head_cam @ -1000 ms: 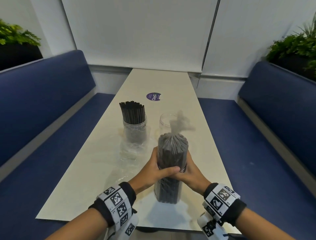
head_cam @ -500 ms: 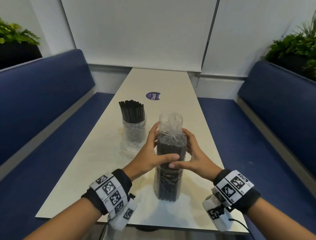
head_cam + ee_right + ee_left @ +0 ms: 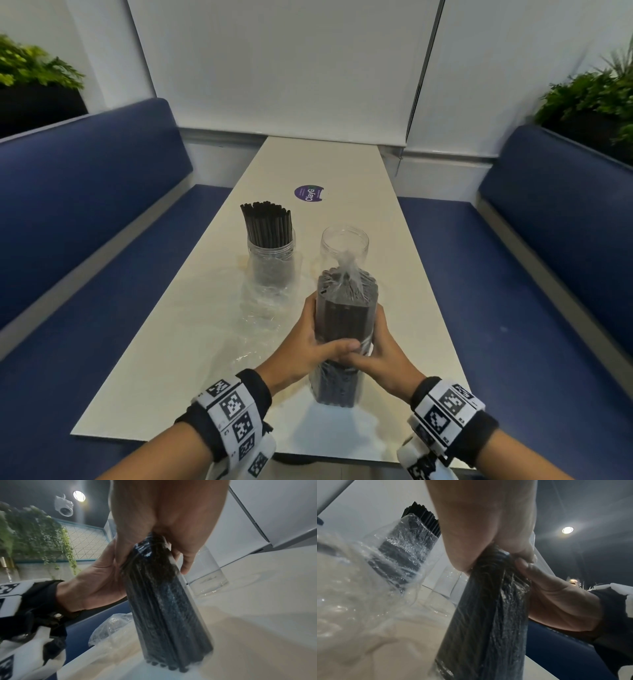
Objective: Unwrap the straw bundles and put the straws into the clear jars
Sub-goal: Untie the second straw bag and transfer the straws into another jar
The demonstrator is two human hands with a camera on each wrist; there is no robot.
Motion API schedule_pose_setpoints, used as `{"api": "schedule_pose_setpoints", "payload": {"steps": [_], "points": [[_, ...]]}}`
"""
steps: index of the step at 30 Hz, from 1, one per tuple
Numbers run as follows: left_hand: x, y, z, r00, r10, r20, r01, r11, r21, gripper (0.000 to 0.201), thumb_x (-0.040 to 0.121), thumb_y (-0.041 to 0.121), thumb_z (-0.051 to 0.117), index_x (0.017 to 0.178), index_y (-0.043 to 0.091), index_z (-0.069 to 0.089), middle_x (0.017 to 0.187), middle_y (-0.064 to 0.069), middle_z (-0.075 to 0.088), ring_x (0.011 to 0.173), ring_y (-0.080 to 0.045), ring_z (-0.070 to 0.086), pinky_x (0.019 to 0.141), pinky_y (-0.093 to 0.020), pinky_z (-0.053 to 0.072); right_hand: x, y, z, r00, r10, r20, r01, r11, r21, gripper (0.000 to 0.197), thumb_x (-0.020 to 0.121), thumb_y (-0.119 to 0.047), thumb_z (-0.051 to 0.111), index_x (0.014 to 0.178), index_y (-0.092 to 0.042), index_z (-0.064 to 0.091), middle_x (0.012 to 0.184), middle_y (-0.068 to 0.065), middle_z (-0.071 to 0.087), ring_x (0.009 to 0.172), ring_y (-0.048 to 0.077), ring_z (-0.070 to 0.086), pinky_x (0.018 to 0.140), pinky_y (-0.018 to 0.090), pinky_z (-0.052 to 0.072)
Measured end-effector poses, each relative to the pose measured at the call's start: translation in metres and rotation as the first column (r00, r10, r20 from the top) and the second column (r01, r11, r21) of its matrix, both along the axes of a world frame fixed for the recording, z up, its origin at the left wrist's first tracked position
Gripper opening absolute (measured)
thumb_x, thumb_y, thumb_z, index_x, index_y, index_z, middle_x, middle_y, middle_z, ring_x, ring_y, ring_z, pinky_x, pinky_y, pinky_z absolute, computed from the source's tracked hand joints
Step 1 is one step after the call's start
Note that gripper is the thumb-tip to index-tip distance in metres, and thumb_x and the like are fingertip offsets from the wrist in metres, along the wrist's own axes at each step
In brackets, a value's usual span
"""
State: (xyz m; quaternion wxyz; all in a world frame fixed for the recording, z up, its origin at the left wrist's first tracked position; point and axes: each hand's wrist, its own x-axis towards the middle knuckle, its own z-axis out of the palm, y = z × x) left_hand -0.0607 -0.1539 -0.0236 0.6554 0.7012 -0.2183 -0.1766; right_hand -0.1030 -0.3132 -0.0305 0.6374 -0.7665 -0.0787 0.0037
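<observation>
A bundle of black straws (image 3: 346,318) in clear plastic wrap stands upright on the white table (image 3: 191,329), its gathered plastic top pointing up. My left hand (image 3: 308,346) and right hand (image 3: 383,353) grip its middle from either side, thumbs meeting in front. The wrist views show the same bundle (image 3: 488,622) (image 3: 164,604) clasped between both palms. Behind it stands an empty clear jar (image 3: 344,243). To the left, a second clear jar (image 3: 270,263) holds loose black straws (image 3: 267,224).
Crumpled clear wrap (image 3: 260,308) lies on the table in front of the filled jar. A purple round sticker (image 3: 309,194) sits farther back. Blue benches (image 3: 85,219) run along both sides, with plants (image 3: 596,92) behind them.
Both hands slid up the bundle toward its top half a second ago, then came back down to its middle. The bundle stays upright on the table.
</observation>
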Motion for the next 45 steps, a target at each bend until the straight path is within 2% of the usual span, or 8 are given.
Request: {"api": "schedule_pose_setpoints", "payload": {"steps": [9, 13, 19, 28, 30, 35, 39, 45], "points": [[-0.001, 0.002, 0.009, 1.000, -0.031, -0.001, 0.031, 0.999, 0.035, 0.079, 0.072, 0.011, 0.077, 0.133, 0.016, 0.028, 0.117, 0.014, 0.053, 0.098, 0.019, 0.054, 0.079, -0.006, 0.045, -0.001, -0.001, 0.011, 1.000, 0.016, 0.006, -0.016, 0.999, -0.034, 0.085, 0.067, -0.004, 0.075, 0.130, -0.023, 0.020, 0.125, -0.006, 0.048, 0.112, -0.003, 0.054, 0.088, 0.016, 0.049], [0.008, -0.002, 0.022, 0.999, -0.008, 0.034, 0.010, 0.999, -0.052, 0.088, 0.069, 0.006, 0.079, 0.136, 0.023, 0.025, 0.121, 0.013, 0.056, 0.108, 0.008, 0.058, 0.084, -0.013, 0.048, 0.005, 0.002, 0.022, 0.994, -0.039, 0.100, 0.034, 0.998, 0.057, 0.091, 0.065, -0.010, 0.074, 0.135, -0.013, 0.017, 0.128, -0.006, 0.047, 0.114, -0.001, 0.055, 0.086, 0.016, 0.049], [0.013, -0.003, 0.010, 1.000, 0.004, 0.027, -0.004, 1.000, -0.015, 0.082, 0.057, 0.033, 0.084, 0.122, 0.042, 0.035, 0.125, 0.010, 0.058, 0.116, -0.005, 0.057, 0.097, -0.029, 0.049, 0.007, 0.005, 0.002, 0.996, -0.059, 0.065, 0.059, 0.998, -0.001, 0.078, 0.069, -0.008, 0.072, 0.126, -0.028, 0.024, 0.124, -0.005, 0.049, 0.112, -0.005, 0.054, 0.087, 0.014, 0.047], [0.017, -0.001, -0.008, 0.999, -0.033, 0.022, 0.031, 0.998, 0.052, 0.081, 0.060, 0.031, 0.084, 0.118, 0.044, 0.030, 0.125, 0.011, 0.055, 0.112, 0.005, 0.055, 0.093, -0.019, 0.047, 0.008, 0.005, -0.016, 0.998, -0.064, 0.000, 0.064, 0.997, -0.048, 0.081, 0.070, -0.010, 0.074, 0.128, -0.033, 0.022, 0.127, -0.007, 0.049, 0.117, 0.000, 0.052, 0.098, 0.027, 0.048], [0.016, 0.001, -0.007, 0.997, -0.068, 0.026, 0.066, 0.996, 0.056, 0.078, 0.067, 0.020, 0.082, 0.119, 0.043, 0.028, 0.126, 0.012, 0.052, 0.109, 0.012, 0.054, 0.087, -0.011, 0.045, 0.007, 0.005, -0.014, 0.999, -0.051, -0.008, 0.050, 0.997, -0.057, 0.083, 0.070, -0.005, 0.074, 0.126, -0.036, 0.021, 0.126, -0.007, 0.047, 0.115, -0.006, 0.050, 0.094, 0.019, 0.048], [0.022, 0.004, 0.014, 0.992, -0.031, 0.119, 0.028, 0.999, 0.023, 0.100, 0.061, 0.033, 0.084, 0.124, 0.061, 0.011, 0.136, 0.026, 0.035, 0.121, 0.012, 0.042, 0.094, -0.008, 0.040, 0.011, -0.003, 0.010, 0.999, -0.027, 0.033, 0.027, 1.000, 0.002, 0.094, 0.066, -0.002, 0.079, 0.136, -0.025, 0.020, 0.129, -0.013, 0.046, 0.114, -0.009, 0.050, 0.085, 0.010, 0.046], [0.021, -0.006, 0.009, 0.995, -0.011, 0.101, 0.015, 0.999, -0.044, 0.100, 0.061, 0.021, 0.085, 0.132, 0.050, 0.021, 0.136, 0.009, 0.049, 0.124, -0.004, 0.051, 0.098, -0.022, 0.045, 0.014, 0.003, 0.002, 0.997, -0.049, 0.064, 0.049, 0.999, 0.011, 0.088, 0.067, 0.008, 0.074, 0.130, -0.029, 0.024, 0.126, -0.007, 0.050, 0.112, -0.002, 0.055, 0.086, 0.014, 0.048], [0.015, -0.005, -0.022, 1.000, 0.011, 0.025, -0.012, 0.999, 0.031, 0.093, 0.054, 0.027, 0.088, 0.125, 0.041, 0.030, 0.128, 0.004, 0.055, 0.117, -0.004, 0.056, 0.091, -0.020, 0.049, 0.008, 0.009, -0.024, 0.993, -0.108, 0.037, 0.108, 0.994, 0.004, 0.079, 0.068, -0.004, 0.077, 0.123, -0.036, 0.030, 0.129, 0.003, 0.050, 0.117, 0.005, 0.053, 0.093, 0.021, 0.048]]}}
